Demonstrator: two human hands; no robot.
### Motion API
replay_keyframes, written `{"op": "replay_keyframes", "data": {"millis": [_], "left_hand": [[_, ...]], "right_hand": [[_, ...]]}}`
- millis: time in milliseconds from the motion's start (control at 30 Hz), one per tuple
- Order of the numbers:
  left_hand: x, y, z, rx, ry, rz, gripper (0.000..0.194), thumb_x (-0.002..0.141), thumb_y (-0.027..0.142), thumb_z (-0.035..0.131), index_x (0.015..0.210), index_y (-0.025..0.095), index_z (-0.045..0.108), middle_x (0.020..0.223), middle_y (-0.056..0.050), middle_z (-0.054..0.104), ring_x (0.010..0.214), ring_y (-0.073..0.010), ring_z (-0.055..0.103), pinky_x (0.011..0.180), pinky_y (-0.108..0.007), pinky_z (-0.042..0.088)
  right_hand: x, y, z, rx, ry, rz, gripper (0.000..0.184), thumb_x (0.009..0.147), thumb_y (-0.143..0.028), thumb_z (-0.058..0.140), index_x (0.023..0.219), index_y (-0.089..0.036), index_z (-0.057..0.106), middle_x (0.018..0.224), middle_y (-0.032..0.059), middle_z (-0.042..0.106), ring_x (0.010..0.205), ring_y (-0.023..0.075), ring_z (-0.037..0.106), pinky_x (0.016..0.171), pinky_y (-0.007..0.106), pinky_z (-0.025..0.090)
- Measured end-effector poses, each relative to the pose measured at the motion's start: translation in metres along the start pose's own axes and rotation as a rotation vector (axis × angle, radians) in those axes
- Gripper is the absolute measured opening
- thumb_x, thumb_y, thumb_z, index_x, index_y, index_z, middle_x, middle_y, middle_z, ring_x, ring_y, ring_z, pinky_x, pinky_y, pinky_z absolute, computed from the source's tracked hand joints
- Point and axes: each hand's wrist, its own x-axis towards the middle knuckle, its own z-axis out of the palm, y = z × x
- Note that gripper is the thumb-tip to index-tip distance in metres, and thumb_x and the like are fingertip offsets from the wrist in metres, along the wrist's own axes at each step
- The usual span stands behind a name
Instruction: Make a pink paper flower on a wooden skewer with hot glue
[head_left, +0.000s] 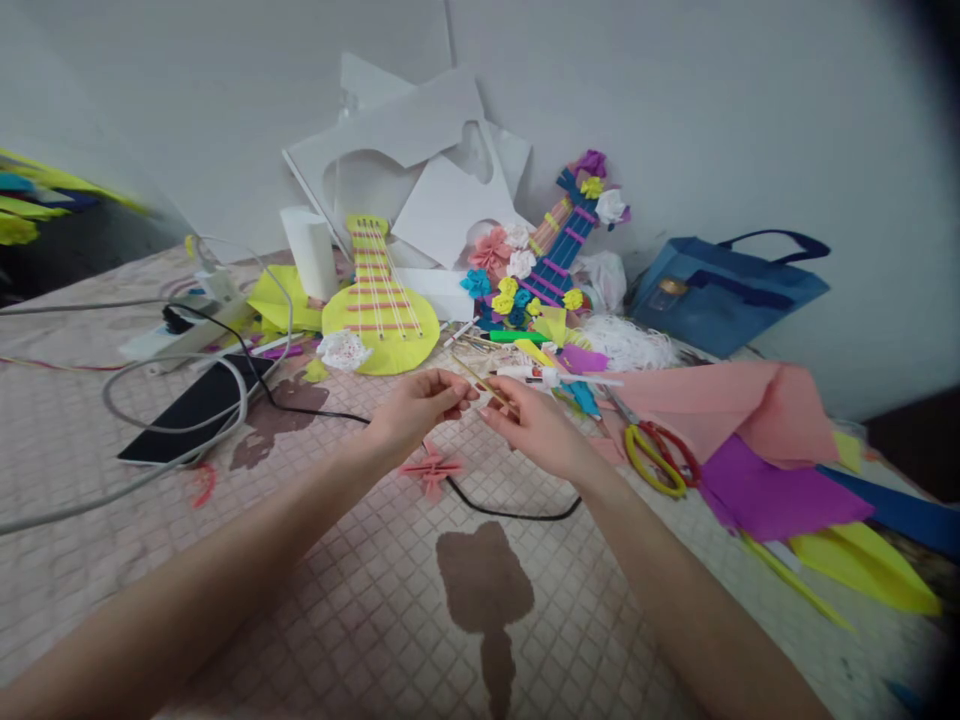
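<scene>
My left hand (420, 410) and my right hand (534, 425) meet above the patterned cloth, fingers pinched together. Between them they hold a thin yellowish stick (484, 385) that slants up to the left. A pink paper star shape (433, 468) lies on the cloth just below my left hand. Beyond my right hand lies a glue stick (525, 374) among paper scraps.
A yellow paper guitar (379, 315) and a blue flowered one (547, 260) lean by white cut boards (420, 150). Scissors (654, 452) lie right, beside pink (720, 400) and purple paper (772, 485). A phone (199, 405), cables and a power strip (187, 335) sit left. A blue bag (720, 285) stands against the wall.
</scene>
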Motion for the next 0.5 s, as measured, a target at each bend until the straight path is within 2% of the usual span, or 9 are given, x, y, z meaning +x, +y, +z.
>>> {"op": "replay_keyframes", "data": {"millis": [67,200,300,500], "left_hand": [[-0.002,0.000,0.000,-0.004,-0.001,-0.009,0.022,0.071,0.024,0.072,0.084,0.014,0.057,0.079,-0.002,0.066,0.066,-0.0075,0.057,0.064,-0.022,0.043],[-0.002,0.001,0.000,0.000,-0.010,-0.020,0.031,0.070,0.022,0.073,0.095,0.015,0.056,0.078,-0.002,0.068,0.069,-0.0090,0.059,0.063,-0.022,0.043],[-0.002,0.000,0.001,0.008,-0.037,-0.035,0.028,0.069,0.024,0.075,0.091,0.014,0.062,0.077,-0.002,0.066,0.070,-0.0091,0.059,0.065,-0.022,0.043],[-0.002,-0.003,0.004,0.021,-0.020,-0.055,0.025,0.068,0.031,0.077,0.079,0.013,0.064,0.076,-0.001,0.065,0.064,-0.0071,0.056,0.062,-0.022,0.044]], "right_hand": [[0.000,-0.001,0.000,-0.029,0.021,-0.009,0.030,0.086,-0.028,0.053,0.114,-0.019,0.055,0.084,0.0028,0.064,0.068,0.0150,0.056,0.060,0.027,0.041],[0.000,-0.002,0.002,-0.068,0.073,-0.088,0.024,0.090,-0.024,0.045,0.110,-0.020,0.058,0.099,0.0064,0.065,0.087,0.0186,0.059,0.074,0.031,0.044],[0.001,-0.002,0.004,-0.120,0.081,-0.116,0.024,0.091,-0.019,0.041,0.105,-0.018,0.061,0.102,0.0081,0.064,0.096,0.0203,0.057,0.082,0.033,0.042],[-0.001,-0.007,0.010,-0.256,0.087,-0.136,0.021,0.089,-0.013,0.042,0.095,-0.016,0.062,0.094,0.0084,0.062,0.092,0.0193,0.056,0.080,0.031,0.042]]}}
